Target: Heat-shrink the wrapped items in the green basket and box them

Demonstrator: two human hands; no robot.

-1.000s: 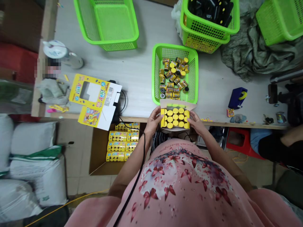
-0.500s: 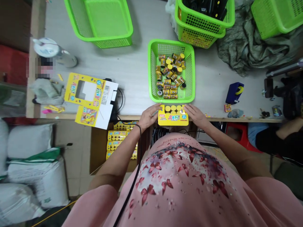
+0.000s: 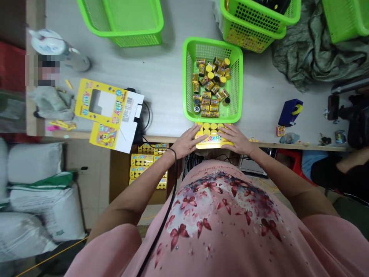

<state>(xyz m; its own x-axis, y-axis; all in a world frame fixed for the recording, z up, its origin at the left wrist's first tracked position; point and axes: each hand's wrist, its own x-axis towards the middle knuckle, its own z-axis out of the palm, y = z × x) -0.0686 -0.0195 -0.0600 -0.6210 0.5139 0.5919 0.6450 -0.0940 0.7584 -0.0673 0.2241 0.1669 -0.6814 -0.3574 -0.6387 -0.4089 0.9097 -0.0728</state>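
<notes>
At the front edge of the table sits a small yellow display box (image 3: 213, 139) with a cut-out window, through which several round yellow caps show in rows. My left hand (image 3: 186, 143) grips its left end, fingertips lying over the front panel. The right end is held by my right hand (image 3: 238, 141), its fingers also spread over the panel. Just beyond the box stands a green basket (image 3: 241, 82) with several small yellow printed canisters (image 3: 215, 88) lying loosely in it. My thumbs are partly hidden.
Flat printed cartons (image 3: 115, 132) lie left of the basket. A green basket (image 3: 138, 38), stacked baskets (image 3: 256, 34), a jug (image 3: 72, 57) and a blue tape dispenser (image 3: 290, 112) stand around. Below the table, a cardboard box (image 3: 121, 173) holds packed yellow boxes. Another person's arm (image 3: 354, 157) shows at right.
My fingers have come from the box's ends onto its front panel, and the panel now catches bright light. The whole view has shifted slightly.
</notes>
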